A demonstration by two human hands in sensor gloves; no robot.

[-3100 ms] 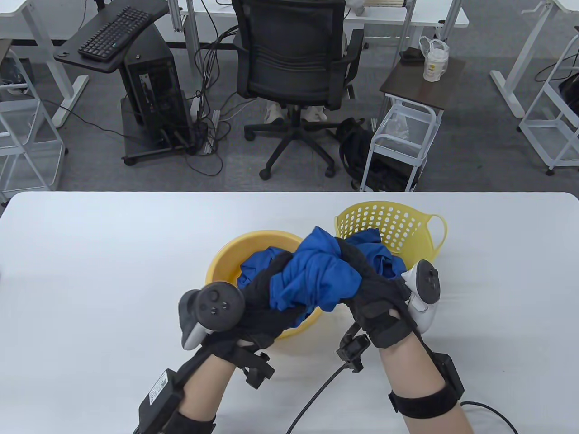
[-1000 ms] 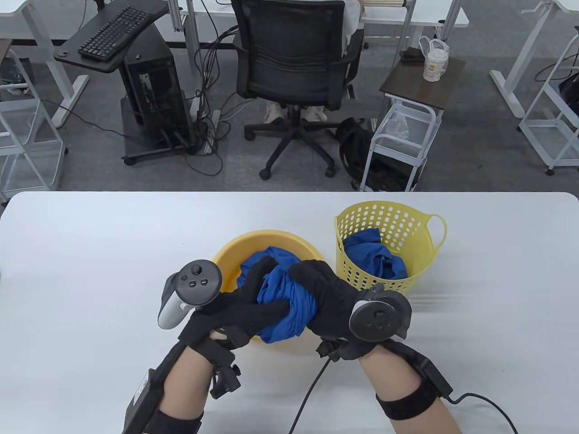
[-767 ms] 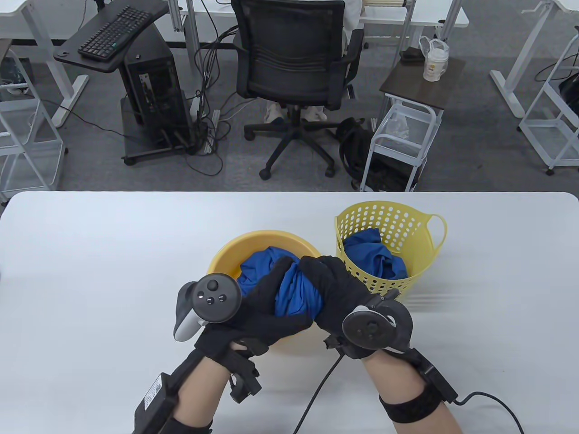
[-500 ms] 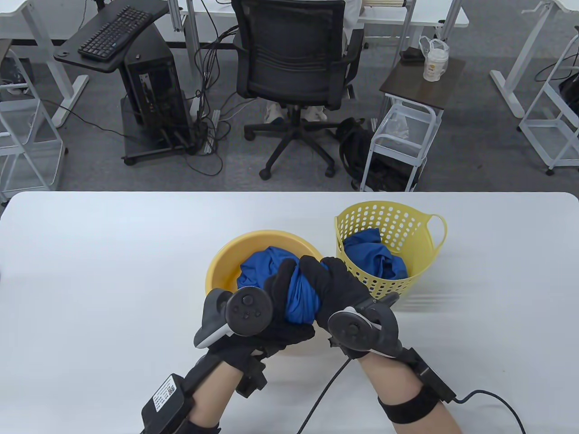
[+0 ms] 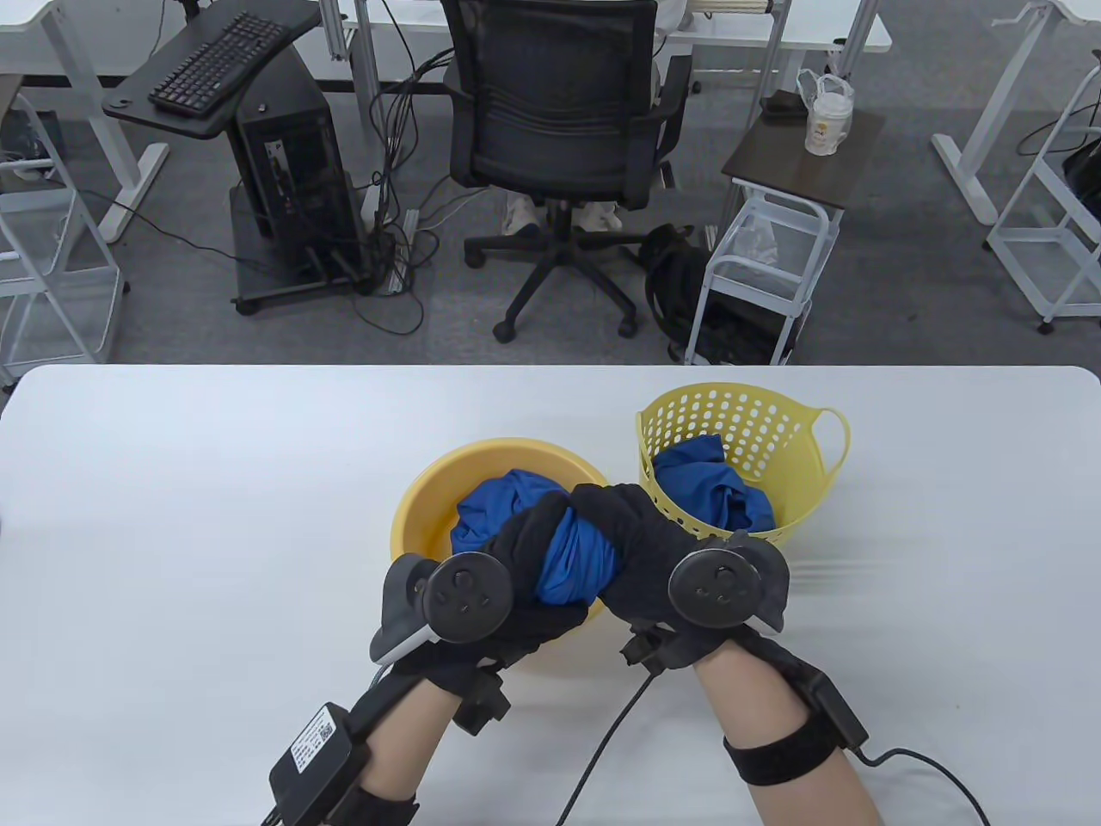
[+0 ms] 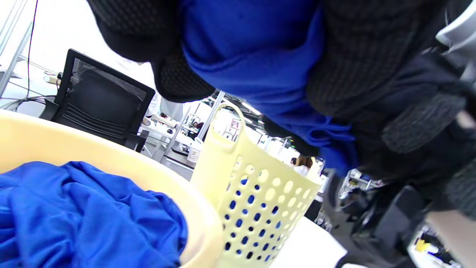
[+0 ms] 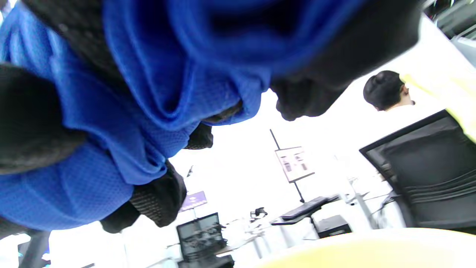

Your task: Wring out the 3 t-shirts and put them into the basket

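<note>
both gloves hide most of the wrung t-shirt [image 5: 569, 564] between them.

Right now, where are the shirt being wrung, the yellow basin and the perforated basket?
shirt being wrung [image 5: 572, 559], table view, on the twisted blue cloth showing between the two gloves.
yellow basin [image 5: 421, 499], table view, on its bare inner wall at the left.
perforated basket [image 5: 731, 422], table view, on its far inner wall.

Three blue t-shirts [image 5: 572, 559], one basket [image 5: 757, 422], one basin [image 5: 430, 508].
</note>
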